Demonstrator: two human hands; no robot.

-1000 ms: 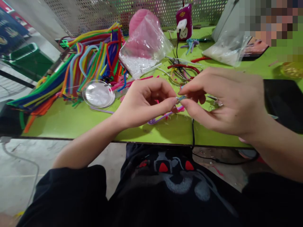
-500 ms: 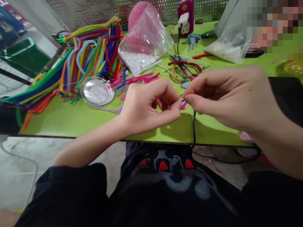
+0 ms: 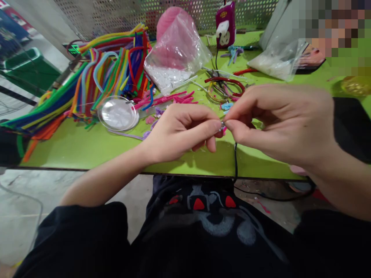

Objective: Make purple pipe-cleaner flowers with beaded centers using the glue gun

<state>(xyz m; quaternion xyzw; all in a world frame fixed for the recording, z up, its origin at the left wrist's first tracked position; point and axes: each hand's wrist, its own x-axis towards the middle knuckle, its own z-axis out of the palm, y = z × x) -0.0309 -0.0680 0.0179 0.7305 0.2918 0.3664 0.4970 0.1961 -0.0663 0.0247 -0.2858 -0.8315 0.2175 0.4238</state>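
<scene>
The location was a craft workshop or similar handwork area; whether it belonged to a home or a business could not be determined. The following indicators were present. A green counter [image 3: 87,151] carried bundled multicolored fuzzy stems [image 3: 111,71], a clear plastic bag [image 3: 168,75] containing small white pieces, loose pink offcuts [image 3: 185,98] and a red-handled tool [image 3: 241,83]. A purple power outlet block [image 3: 226,36] stood toward the rear, before a perforated panel [image 3: 107,19]. Scraps [image 3: 264,207] littered the bare gray floor [image 3: 138,193].
</scene>
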